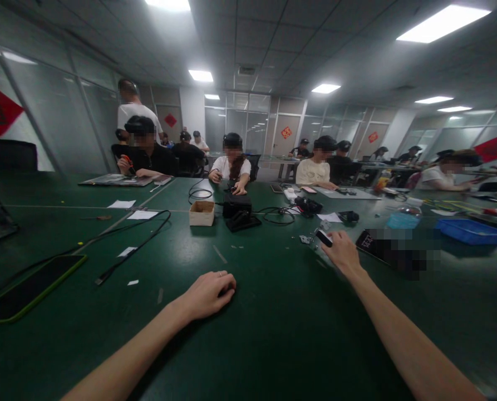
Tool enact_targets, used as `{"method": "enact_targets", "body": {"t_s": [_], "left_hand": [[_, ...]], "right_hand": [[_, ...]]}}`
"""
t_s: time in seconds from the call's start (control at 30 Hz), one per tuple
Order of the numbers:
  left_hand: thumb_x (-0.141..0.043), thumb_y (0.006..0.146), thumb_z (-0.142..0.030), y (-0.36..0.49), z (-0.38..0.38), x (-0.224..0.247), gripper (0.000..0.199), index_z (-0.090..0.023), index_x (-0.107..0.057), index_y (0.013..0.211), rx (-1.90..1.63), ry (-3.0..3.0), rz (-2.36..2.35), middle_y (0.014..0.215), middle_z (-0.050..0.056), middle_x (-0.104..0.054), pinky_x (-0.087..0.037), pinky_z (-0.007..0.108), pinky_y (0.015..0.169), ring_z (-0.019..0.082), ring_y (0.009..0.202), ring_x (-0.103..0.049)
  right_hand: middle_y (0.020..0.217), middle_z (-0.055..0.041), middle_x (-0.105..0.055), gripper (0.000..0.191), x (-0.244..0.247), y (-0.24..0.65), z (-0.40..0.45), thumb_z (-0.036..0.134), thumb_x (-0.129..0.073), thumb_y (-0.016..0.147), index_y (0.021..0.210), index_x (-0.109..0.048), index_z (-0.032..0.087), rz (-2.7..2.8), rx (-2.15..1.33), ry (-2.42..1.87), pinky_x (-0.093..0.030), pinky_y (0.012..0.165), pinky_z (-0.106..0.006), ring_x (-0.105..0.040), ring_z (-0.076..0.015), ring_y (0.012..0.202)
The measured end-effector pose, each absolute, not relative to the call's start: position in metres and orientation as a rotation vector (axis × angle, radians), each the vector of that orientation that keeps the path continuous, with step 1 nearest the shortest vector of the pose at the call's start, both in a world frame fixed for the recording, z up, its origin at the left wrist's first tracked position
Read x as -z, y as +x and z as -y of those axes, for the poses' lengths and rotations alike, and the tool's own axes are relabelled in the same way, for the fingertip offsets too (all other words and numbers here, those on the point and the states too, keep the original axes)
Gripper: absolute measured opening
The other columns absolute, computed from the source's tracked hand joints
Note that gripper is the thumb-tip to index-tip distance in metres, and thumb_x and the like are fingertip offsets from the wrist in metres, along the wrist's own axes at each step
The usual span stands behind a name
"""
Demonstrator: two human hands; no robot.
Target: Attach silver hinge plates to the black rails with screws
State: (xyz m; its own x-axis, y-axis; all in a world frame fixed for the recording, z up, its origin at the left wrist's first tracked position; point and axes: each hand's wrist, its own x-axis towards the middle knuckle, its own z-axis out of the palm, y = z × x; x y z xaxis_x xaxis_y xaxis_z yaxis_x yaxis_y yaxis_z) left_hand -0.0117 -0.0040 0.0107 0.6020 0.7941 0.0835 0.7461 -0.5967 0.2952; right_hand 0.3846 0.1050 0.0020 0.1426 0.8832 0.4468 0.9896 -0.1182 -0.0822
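Observation:
My right hand reaches over the right half of the green table. Its fingers pinch a small oblong black piece with a pale edge; I cannot tell its kind. Close by lie a small metal bracket and several tiny metal bits. My left hand, with a ring on one finger, rests on the tabletop near the middle. Its fingers are loosely curled in, and nothing shows in them.
A small cardboard box stands ahead, beside a black box. To the left lie a green-edged phone and a black cable. At right are a dark box and a blue tray. People sit opposite.

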Motion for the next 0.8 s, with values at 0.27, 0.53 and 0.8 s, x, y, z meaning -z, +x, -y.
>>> {"method": "enact_targets", "body": {"t_s": [0.27,0.53,0.8], "left_hand": [[-0.049,0.09,-0.023,-0.01,0.006,-0.014,0.012,-0.022,-0.057,0.098,-0.29,2.582,-1.287,0.085,0.001,-0.059,-0.043,0.027,0.071,0.016,0.076,-0.056],[-0.048,0.089,-0.024,-0.011,0.005,-0.014,0.013,-0.022,-0.058,0.098,-0.294,2.575,-1.287,0.086,0.001,-0.06,-0.043,0.027,0.07,0.016,0.076,-0.057],[-0.048,0.09,-0.023,-0.011,0.003,-0.009,0.013,-0.021,-0.057,0.098,-0.301,2.6,-1.269,0.086,0.001,-0.06,-0.044,0.027,0.074,0.015,0.076,-0.057]], "right_hand": [[0.105,-0.0164,-0.06,0.041,0.0,0.391,-0.111,0.042,-0.05,0.087,0.107,-0.062,0.008,1.775,0.182,-2.136,-0.043,0.077,-0.032,-0.059,-0.0268,0.094],[0.102,-0.0151,-0.064,0.039,0.004,0.396,-0.113,0.045,-0.051,0.085,0.1,-0.065,0.011,1.836,0.057,-2.151,-0.043,0.072,-0.031,-0.06,-0.0254,0.089],[0.103,-0.0148,-0.067,0.042,0.003,0.398,-0.115,0.046,-0.045,0.087,0.1,-0.067,0.013,1.804,-0.008,-2.176,-0.042,0.069,-0.029,-0.061,-0.0258,0.091]]}}
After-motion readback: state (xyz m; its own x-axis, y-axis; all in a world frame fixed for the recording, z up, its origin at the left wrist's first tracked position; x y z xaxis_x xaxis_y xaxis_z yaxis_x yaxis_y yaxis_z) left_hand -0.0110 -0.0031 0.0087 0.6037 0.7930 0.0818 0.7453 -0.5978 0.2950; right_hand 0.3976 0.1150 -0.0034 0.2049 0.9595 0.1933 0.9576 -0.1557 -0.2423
